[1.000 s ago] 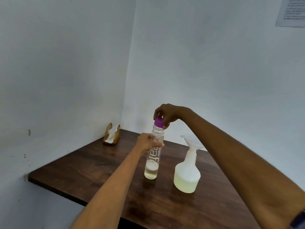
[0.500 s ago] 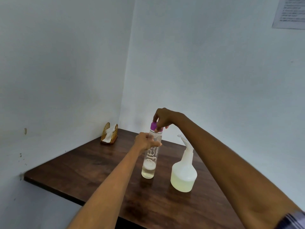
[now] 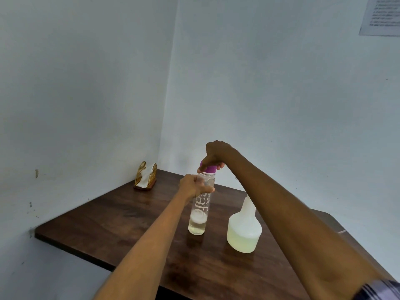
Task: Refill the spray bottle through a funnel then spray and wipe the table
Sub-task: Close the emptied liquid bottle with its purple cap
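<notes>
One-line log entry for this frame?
left hand: holds clear bottle | right hand: on purple cap | spray bottle: upright, part-full

I'm facing a corner of pale blue-white walls (image 3: 270, 87), softly lit. A dark wooden table (image 3: 121, 215) fits into it. A printed sheet (image 3: 382, 16) hangs top right.

Dark brown wood-grain table (image 3: 112, 226) showing streaked pattern. Clear plastic bottle (image 3: 200, 211) wearing purple cap (image 3: 208, 169), white lettering. Translucent white spray bottle (image 3: 244, 230) showing pale yellow-green liquid. Golden wire napkin holder (image 3: 145, 178) holding white napkins.
</notes>
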{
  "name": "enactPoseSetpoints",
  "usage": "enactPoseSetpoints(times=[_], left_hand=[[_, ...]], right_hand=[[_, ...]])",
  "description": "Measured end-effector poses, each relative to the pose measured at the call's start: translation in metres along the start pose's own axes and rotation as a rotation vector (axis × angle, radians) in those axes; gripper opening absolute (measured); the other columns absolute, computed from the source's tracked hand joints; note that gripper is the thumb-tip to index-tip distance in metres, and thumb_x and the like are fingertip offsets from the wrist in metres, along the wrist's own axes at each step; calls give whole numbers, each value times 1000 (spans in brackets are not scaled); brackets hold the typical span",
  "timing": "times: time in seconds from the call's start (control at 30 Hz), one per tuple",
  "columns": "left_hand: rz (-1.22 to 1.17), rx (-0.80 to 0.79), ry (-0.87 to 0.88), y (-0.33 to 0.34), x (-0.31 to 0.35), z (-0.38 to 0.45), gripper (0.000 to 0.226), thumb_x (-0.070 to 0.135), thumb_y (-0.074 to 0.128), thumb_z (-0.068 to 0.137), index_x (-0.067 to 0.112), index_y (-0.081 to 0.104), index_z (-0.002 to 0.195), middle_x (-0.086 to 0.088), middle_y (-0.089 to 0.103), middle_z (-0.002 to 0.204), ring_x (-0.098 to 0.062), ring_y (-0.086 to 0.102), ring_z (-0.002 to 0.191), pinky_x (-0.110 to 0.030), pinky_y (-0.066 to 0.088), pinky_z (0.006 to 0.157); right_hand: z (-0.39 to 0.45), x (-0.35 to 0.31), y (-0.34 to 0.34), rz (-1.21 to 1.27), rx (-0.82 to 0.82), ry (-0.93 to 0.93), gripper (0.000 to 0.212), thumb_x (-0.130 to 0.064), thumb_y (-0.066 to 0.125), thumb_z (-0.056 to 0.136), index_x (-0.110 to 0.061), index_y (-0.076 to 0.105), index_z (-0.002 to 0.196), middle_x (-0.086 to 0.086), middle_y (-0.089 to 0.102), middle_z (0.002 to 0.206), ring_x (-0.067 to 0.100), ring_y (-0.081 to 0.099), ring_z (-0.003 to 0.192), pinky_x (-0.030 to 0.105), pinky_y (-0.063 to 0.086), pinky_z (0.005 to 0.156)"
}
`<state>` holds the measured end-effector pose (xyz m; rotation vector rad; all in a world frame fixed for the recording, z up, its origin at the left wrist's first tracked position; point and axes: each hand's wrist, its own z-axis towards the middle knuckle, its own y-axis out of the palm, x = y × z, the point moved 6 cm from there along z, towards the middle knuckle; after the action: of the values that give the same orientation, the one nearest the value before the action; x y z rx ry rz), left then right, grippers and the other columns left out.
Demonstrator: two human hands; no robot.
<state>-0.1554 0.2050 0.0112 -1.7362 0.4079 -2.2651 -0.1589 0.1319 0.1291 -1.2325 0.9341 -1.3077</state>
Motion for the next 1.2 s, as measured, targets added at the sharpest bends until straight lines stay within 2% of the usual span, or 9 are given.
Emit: enactPoseSetpoints(times=[0.17, 0.37, 0.53, 0.77, 0.9, 0.97, 1.03, 1.13, 1.2], left_hand=[[-32, -15, -14, 1, -2, 0, 44, 22, 82, 69, 5, 66, 107, -10, 67, 111, -23, 64, 103, -35, 52, 92], [-56, -28, -12, -1, -4, 0, 44, 22, 81, 70, 5, 66, 107, -6, 65, 104, -18, 62, 94, -31, 52, 87], [-35, -22, -20, 0, -5, 0, 44, 25, 82, 69, 6, 67, 106, -9, 67, 113, -20, 63, 104, -32, 52, 91], [-7, -45, -39, 2, -4, 0, 54, 27, 80, 71, 6, 61, 118, -10, 64, 121, -23, 62, 109, -37, 51, 96], [-15, -43, -37, 2, -1, 0, 56, 26, 80, 72, 6, 60, 120, -11, 62, 123, -25, 61, 111, -39, 49, 97], [-23, -52, -33, 2, -1, 0, 54, 24, 80, 72, 6, 60, 119, -11, 63, 122, -24, 61, 110, -38, 49, 97], [-22, -55, -31, 3, 0, -1, 53, 23, 79, 73, 5, 59, 119, -11, 63, 122, -24, 60, 111, -36, 48, 95], [-20, -48, -36, 2, -1, -1, 56, 23, 79, 74, 5, 58, 122, -11, 61, 124, -25, 60, 111, -35, 48, 95], [-19, -43, -37, 2, -1, 0, 56, 23, 79, 73, 5, 58, 122, -11, 61, 124, -23, 60, 110, -34, 48, 94]], right_hand=[[-1, 0, 14, -150, 114, 77, 41, -52, 52, 83, -12, 52, 72, -2, 44, 63, 20, 53, 75, 21, 34, 55], [5, -3, 21, -189, 158, 124, 43, -51, 45, 85, -10, 57, 79, -1, 44, 61, 18, 49, 58, 19, 35, 52], [-7, 11, 25, -186, 113, 152, 69, -79, 31, 81, -14, 47, 63, -1, 45, 64, 21, 54, 77, 26, 42, 69], [-13, -3, 26, 296, -61, -186, 54, -54, 38, 95, -15, 59, 127, 5, 55, 136, 23, 53, 116, 31, 41, 94], [-15, -4, 25, 370, -117, -205, 42, -48, 40, 97, -18, 69, 95, 3, 66, 105, 18, 56, 88, 25, 41, 78], [-16, -4, 22, 382, -117, -164, 46, -54, 36, 96, -24, 49, 63, -2, 53, 72, 12, 46, 65, 26, 39, 72], [-18, -3, 19, 390, -126, -135, 49, -56, 34, 95, -23, 45, 62, -1, 49, 70, 13, 47, 64, 28, 41, 72], [-19, -6, 17, 363, -176, -135, 24, -29, 46, 97, -16, 66, 104, 7, 62, 114, 22, 58, 101, 30, 48, 84], [-22, -6, 15, 340, -191, -124, 45, -4, 44, 90, -16, 55, 132, 8, 50, 140, 29, 49, 123, 33, 47, 93]])
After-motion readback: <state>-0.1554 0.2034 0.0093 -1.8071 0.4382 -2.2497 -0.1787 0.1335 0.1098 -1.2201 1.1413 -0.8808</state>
